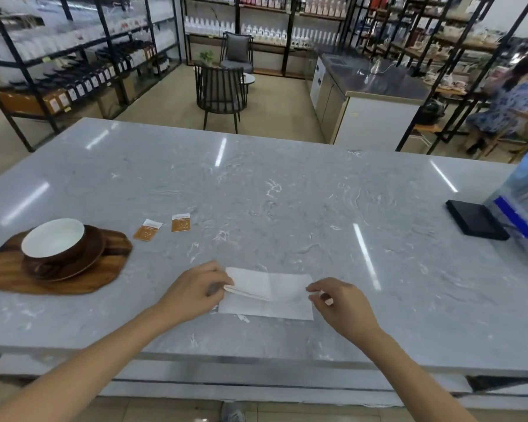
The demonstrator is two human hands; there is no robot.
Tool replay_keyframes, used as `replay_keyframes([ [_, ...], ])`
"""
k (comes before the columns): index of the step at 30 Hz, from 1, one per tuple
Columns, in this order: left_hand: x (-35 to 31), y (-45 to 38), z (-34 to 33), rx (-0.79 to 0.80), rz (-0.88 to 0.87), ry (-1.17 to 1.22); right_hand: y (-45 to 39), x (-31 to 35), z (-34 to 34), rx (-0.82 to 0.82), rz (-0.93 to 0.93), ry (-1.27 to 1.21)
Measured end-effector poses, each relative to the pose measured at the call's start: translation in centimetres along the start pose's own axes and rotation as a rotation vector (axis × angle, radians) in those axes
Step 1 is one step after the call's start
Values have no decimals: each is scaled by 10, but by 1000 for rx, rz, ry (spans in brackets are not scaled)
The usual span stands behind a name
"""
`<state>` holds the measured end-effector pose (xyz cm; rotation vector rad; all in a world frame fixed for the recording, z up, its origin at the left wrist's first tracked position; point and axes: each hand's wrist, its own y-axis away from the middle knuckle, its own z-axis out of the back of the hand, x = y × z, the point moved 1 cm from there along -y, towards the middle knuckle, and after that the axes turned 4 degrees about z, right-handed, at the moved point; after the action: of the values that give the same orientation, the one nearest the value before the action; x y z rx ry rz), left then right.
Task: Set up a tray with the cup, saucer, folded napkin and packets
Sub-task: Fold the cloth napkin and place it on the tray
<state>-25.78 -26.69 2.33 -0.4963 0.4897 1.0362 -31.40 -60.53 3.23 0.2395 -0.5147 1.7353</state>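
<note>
The left hand (200, 289) is pinching the napkin (267, 295) at its left end; the right hand (337, 303) is pinching the opposite end, the napkin's long axis running between them.

A shop with a café corner is showing here: black metal shelves (73, 56) are lining the far walls, carrying rows of bottles (262, 33), while chairs (220, 92) and a service counter (375, 80) are standing beyond the marble table (287, 193).

Cup (53, 242) on saucer (70, 263) on tray (104, 275) far left, packets (164, 227) beside, napkin (267, 292) seemingly half-folded near front edge.
</note>
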Motion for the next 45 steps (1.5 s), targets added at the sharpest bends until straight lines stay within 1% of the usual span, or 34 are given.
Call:
replay_keyframes([
  [2,3,15,-10,1,-12,-47,17,-2,-13,-21,9,-29],
  [6,10,29,-24,-1,-37,-119,39,-9,-36,3,26,-78],
  [11,17,30,-33,-17,-43,-160,47,-12,-42,-2,51,-119],
  [17,14,31,-37,6,-115,-131,45,-7,-38,-45,46,-160],
  [22,14,28,-33,-5,-69,-44,39,-2,-33,-100,53,-187],
  [25,16,33,-35,11,-75,-72,44,-4,-37,-37,21,-182],
  [27,17,32,-37,-22,-82,-114,44,-6,-41,-22,10,-142],
  [30,7,21,-41,-113,-74,-131,29,1,-49,-155,46,-88],
  [32,-9,4,-50,-117,-75,-135,8,18,-58,-204,79,-46],
  [33,-18,-6,-58,-80,-69,-148,-2,28,-65,-188,85,-7],
  [35,-29,-24,-76,28,-22,-215,-17,41,-83,-74,63,87],
  [38,-22,-33,-97,163,129,-418,-19,35,-103,118,-50,208],
  [40,-12,-29,-99,162,188,-475,-12,21,-105,144,-104,235],
  [42,-5,-24,-94,157,209,-458,-5,8,-100,153,-130,243],
  [45,10,-15,-83,171,215,-443,2,-5,-93,185,-116,257],
])
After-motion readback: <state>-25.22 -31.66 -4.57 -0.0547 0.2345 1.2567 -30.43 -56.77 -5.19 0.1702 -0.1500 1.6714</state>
